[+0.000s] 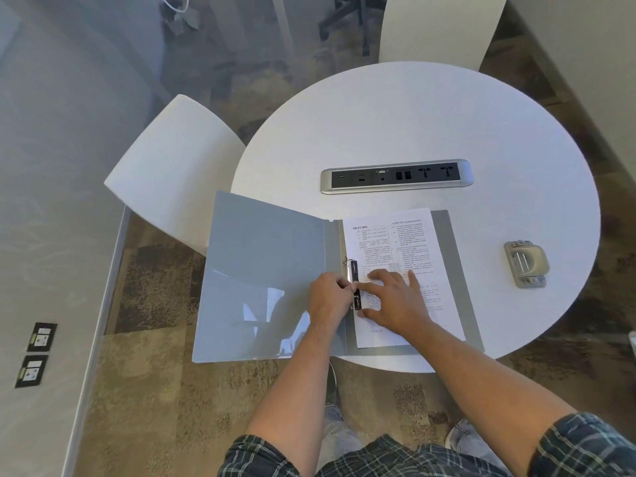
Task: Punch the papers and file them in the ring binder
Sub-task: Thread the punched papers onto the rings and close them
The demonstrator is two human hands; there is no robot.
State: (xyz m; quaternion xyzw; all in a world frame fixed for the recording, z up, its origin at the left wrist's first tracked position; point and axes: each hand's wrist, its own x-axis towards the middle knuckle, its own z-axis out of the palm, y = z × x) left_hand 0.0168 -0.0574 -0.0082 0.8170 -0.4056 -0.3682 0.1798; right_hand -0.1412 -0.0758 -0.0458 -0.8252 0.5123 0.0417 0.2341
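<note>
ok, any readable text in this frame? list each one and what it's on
"NEXT IAS" (my best reading, blurred): heading at top left of the printed sheet in the ring binder.
Sheet body text: too small to read.
Wall sockets' stickers: too small to read.
Table power strip and hole punch: no legible markings.

I am seeing a round white desk (pixel 395 115) carrying 1 open grey ring binder (pixel 261 277) overhanging its near-left edge, a grey hole punch (pixel 526 265) lying well apart at right, and a built-in socket strip (pixel 396 175) behind.
</note>
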